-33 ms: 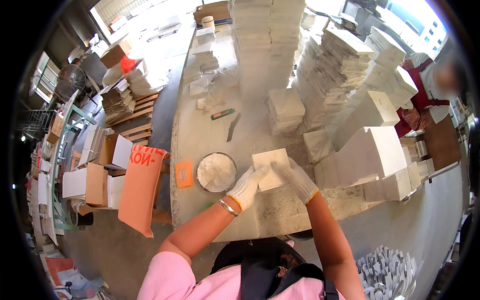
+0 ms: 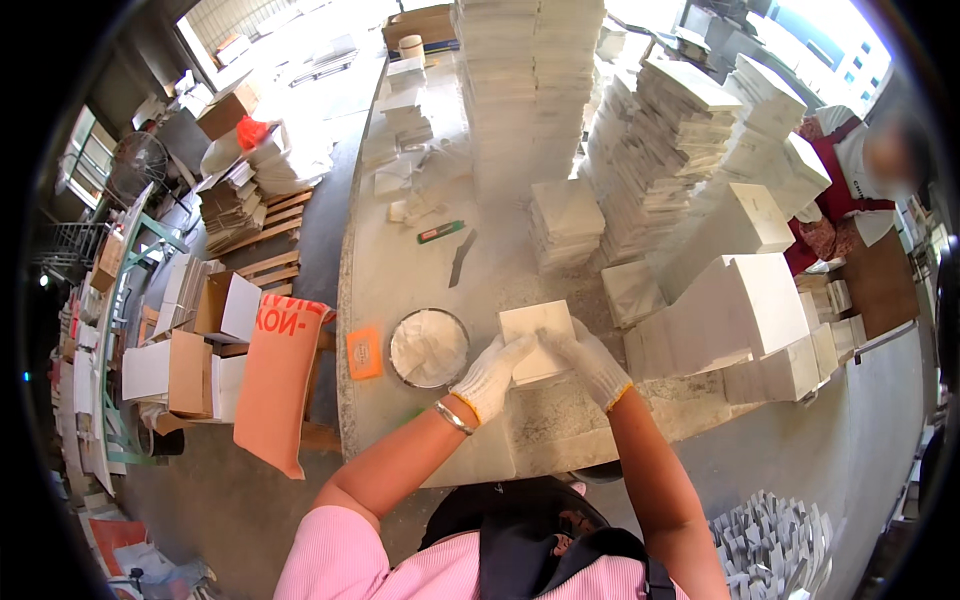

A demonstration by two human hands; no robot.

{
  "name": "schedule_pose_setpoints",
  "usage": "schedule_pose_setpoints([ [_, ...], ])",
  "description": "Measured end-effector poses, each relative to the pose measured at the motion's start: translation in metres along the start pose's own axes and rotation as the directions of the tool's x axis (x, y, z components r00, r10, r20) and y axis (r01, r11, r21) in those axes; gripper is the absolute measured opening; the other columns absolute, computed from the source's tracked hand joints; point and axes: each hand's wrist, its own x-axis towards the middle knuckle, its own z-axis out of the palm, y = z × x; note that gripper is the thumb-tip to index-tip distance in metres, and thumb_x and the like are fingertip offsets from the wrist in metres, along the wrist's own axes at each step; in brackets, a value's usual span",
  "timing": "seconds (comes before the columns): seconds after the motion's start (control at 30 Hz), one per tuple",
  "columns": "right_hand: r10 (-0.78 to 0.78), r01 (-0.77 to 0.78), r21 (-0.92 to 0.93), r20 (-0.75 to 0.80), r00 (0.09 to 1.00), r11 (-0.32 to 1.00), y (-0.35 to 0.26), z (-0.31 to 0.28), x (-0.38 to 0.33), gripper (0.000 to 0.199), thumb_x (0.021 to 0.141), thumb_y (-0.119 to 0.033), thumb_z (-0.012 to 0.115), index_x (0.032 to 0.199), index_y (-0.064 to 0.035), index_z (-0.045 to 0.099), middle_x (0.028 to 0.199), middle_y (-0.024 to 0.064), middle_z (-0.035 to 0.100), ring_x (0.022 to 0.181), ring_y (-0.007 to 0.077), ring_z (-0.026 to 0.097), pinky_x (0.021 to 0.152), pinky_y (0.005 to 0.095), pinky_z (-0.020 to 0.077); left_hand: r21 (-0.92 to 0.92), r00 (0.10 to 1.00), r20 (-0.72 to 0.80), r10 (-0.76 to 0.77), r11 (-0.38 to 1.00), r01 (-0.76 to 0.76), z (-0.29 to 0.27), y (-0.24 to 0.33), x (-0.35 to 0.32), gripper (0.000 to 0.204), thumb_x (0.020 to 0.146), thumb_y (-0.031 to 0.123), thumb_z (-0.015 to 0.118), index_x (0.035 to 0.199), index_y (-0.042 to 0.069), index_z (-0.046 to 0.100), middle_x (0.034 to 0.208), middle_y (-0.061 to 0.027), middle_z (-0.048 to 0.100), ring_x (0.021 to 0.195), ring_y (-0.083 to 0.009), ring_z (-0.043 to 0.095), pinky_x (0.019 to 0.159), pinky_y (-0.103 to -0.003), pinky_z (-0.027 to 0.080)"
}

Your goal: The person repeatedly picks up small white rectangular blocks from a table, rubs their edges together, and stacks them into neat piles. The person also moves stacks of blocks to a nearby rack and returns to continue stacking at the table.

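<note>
- Workshop setting, long pale counter (image 2: 400, 270) dusted white, crowded with tall stacks of white boxes (image 2: 530, 90) at the far end and right side.
- Left hand (image 2: 490, 375), white knit glove, metal bracelet at the wrist, fingers closed on the lower left edge of a flat white box (image 2: 535, 335).
- Right hand (image 2: 590, 365), same glove with a yellow cuff, fingers wrapped over the box's lower right corner.
- Box is held between both hands just above the counter's near edge, tilted slightly, top face showing.
- Round metal bowl (image 2: 428, 348) of white paste sits just left of the left hand, apart from it.
- Orange card (image 2: 364, 352) lies left of the bowl, near the counter edge.
- Green-handled knife (image 2: 440, 232) and a dark blade (image 2: 460, 260) lie farther up the counter, well apart from the hands.
- Orange sack (image 2: 275, 385) hangs off the counter's left side.
- Another person in a red apron (image 2: 835, 195) sits at the far right, behind larger white boxes (image 2: 750, 300).
</note>
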Motion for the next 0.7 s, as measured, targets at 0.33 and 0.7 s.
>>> schedule_pose_setpoints([
  [0.33, -0.142, 0.133, -0.067, -0.150, 0.978, 0.989, 0.027, 0.019, -0.004, 0.070, 0.084, -0.041, 0.075, 0.136, -0.0007, 0.051, 0.125, 0.0136, 0.064, 0.114, 0.0212, 0.063, 0.098, 0.0328, 0.0484, -0.064, 1.000, -0.029, -0.008, 0.998, 0.006, -0.009, -0.008, 0.000, 0.033, 0.099, 0.017, 0.059, 0.129, 0.003, 0.057, 0.121, -0.0065, 0.065, 0.111, -0.0178, 0.063, 0.098, -0.034, 0.050],
  [0.7, -0.245, 0.173, -0.271, -0.262, 0.933, 0.947, 0.016, 0.033, -0.023, 0.081, 0.078, -0.036, 0.081, 0.143, -0.0005, 0.047, 0.128, 0.0142, 0.063, 0.117, 0.0213, 0.062, 0.101, 0.0330, 0.0471, -0.117, 0.997, -0.075, -0.011, 0.993, 0.002, -0.016, -0.024, -0.017, 0.047, 0.096, 0.016, 0.063, 0.140, 0.005, 0.049, 0.128, -0.0039, 0.060, 0.115, -0.0140, 0.058, 0.101, -0.030, 0.046],
])
